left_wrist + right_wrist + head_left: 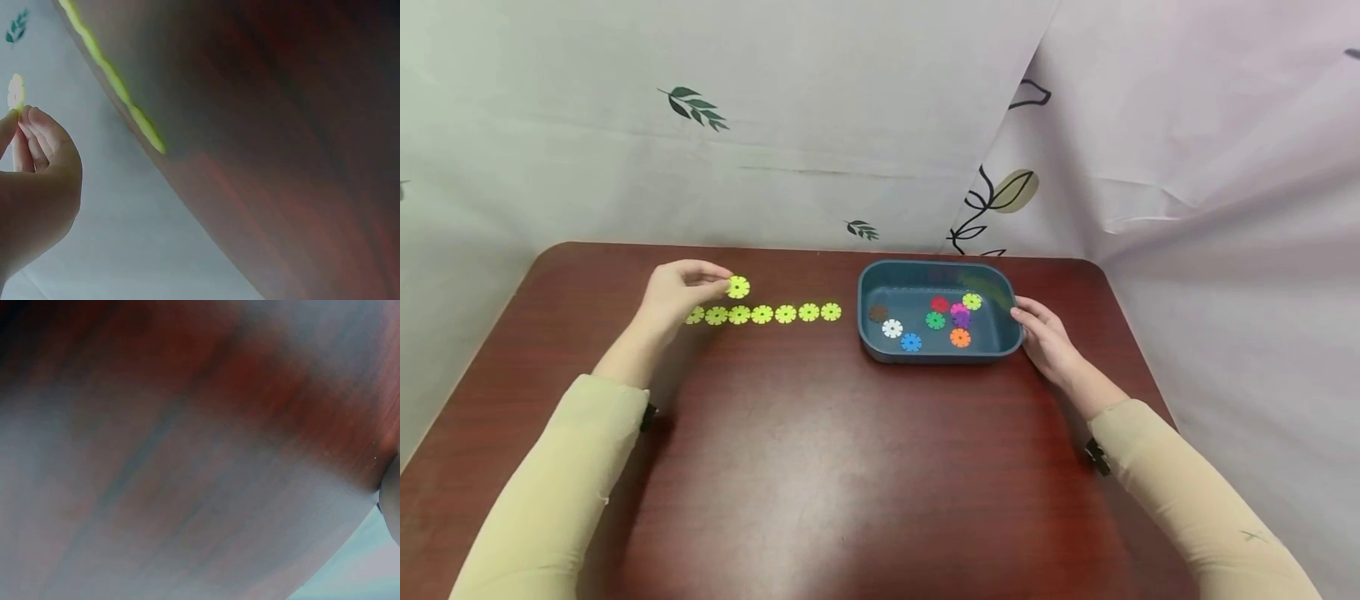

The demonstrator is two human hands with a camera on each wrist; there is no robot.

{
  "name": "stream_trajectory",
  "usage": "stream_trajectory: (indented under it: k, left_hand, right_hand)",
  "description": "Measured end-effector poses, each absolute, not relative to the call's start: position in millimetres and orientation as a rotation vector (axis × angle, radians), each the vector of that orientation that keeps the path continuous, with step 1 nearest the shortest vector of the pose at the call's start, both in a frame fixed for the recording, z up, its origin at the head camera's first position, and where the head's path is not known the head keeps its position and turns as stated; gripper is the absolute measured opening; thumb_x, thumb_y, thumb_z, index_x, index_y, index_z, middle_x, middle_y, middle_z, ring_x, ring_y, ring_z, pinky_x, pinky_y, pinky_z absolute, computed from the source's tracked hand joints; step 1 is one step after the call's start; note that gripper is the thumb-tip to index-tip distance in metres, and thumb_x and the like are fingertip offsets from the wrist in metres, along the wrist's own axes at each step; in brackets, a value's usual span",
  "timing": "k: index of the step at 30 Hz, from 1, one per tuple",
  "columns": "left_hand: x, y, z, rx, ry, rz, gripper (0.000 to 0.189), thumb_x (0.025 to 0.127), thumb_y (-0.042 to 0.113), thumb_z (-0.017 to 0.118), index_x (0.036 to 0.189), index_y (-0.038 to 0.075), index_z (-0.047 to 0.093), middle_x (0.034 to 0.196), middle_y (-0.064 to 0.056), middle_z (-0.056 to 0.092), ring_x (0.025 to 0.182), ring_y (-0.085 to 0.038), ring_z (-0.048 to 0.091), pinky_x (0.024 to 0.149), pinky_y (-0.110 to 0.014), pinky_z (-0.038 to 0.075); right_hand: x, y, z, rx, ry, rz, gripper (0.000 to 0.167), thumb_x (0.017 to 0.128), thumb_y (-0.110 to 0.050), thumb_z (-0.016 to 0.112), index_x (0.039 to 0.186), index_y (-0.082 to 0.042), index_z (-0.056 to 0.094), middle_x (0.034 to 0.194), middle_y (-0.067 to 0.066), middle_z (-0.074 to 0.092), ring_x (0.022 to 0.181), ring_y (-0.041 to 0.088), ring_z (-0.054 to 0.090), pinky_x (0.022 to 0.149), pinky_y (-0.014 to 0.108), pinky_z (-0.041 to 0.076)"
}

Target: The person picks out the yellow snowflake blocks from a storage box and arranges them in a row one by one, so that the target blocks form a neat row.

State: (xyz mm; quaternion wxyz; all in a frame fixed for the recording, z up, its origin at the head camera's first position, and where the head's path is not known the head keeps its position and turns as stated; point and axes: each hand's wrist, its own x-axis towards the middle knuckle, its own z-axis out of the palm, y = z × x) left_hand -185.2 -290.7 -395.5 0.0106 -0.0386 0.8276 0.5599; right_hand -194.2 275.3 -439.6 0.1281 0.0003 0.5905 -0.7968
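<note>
My left hand (679, 293) pinches a yellow notched disc (738, 287) between thumb and fingertips. In the left wrist view the same disc (16, 92) shows edge-on above the fingertips. Just in front of that hand, a row of several matching yellow discs (762, 314) runs left to right on the table; the hand partly covers its left end. My right hand (1047, 337) holds the right end of a dark blue rectangular tub (940, 357) at its rim. Inside the tub lie loose discs, among them a white one (892, 328), an orange one (960, 337) and a yellow one (972, 302).
A glossy reddish-brown table (820, 467) carries everything. Pale cloth with leaf prints (805, 108) hangs behind its far edge and along the sides. Dark bands (1097, 457) circle the wrists near the sleeve cuffs.
</note>
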Motion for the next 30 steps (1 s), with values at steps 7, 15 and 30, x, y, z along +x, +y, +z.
stream_trajectory:
  k: [7,15,30]
  left_hand:
    - [-171.4,-329.6,-402.0,-0.176,2.662,1.575,0.013,0.101,0.026,0.074,0.112,0.022,0.079,0.085,0.033,0.070,0.086,0.008,0.067,0.076,-0.014,0.049]
    - [-162.5,-366.4,-414.1,-0.229,2.740,1.451,0.010,0.100,0.028,0.075,0.107,0.025,0.081,0.084,0.035,0.067,0.088,0.010,0.058,0.075,-0.012,0.046]
    - [-165.2,-396.1,-421.2,-0.273,2.770,1.259,0.010,0.100,0.030,0.075,0.101,0.024,0.083,0.076,0.036,0.062,0.078,0.012,0.056,0.070,-0.013,0.046]
  right_hand:
    - [-194.6,274.1,-440.7,0.004,1.717,-2.309,0.021,0.110,-0.003,0.050,0.123,-0.010,0.064,0.114,-0.004,0.073,0.100,0.006,0.070,0.088,0.017,0.057]
    - [-193.7,273.2,-440.3,0.004,1.734,-2.296,0.019,0.110,-0.004,0.050,0.125,-0.008,0.062,0.115,-0.004,0.072,0.102,0.006,0.069,0.088,0.017,0.056]
    - [-193.9,276.4,-438.4,0.009,1.717,-2.298,0.020,0.110,-0.005,0.051,0.126,-0.009,0.062,0.116,-0.004,0.073,0.102,0.006,0.069,0.089,0.017,0.056]
